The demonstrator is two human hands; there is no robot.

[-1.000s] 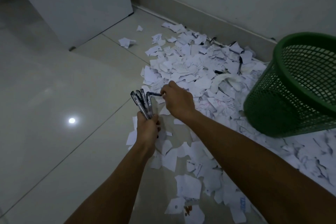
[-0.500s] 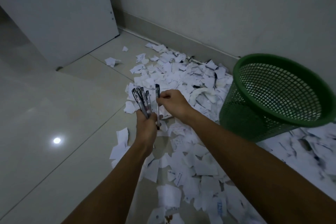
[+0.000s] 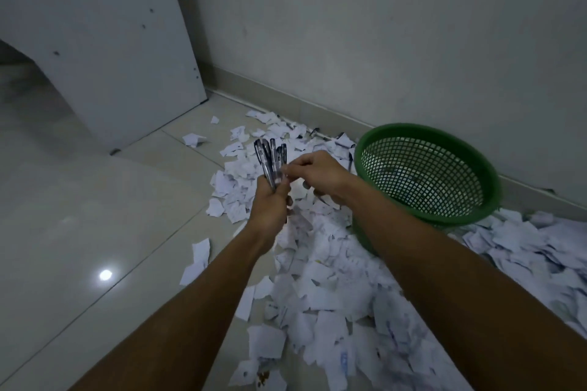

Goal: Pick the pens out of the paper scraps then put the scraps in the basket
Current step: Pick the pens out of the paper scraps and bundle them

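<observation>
Head view: we see L hand (image 3: 270, 205) gripping a bunch of pens (image 3: 270, 159), tips fanned upward, above the scrap pile. R hand (image 3: 317, 173) pinches the pens at the bunch's right side, fingers curled. Paper scraps (image 3: 320, 289) cover the floor (image 3: 79, 232) along the wall. More pens lie w/ scraps nr the baseboard. Green basket (image 3: 427, 133) tilted, just right of hands, scraps around its base.

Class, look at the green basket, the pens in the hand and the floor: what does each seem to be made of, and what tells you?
Green basket: probably moulded plastic, an even lattice with a smooth solid rim.
Pens: likely clear plastic barrels with dark caps; they look see-through.
Floor: glazed tile, probably ceramic, with grout lines and a mirrored lamp spot.
</observation>
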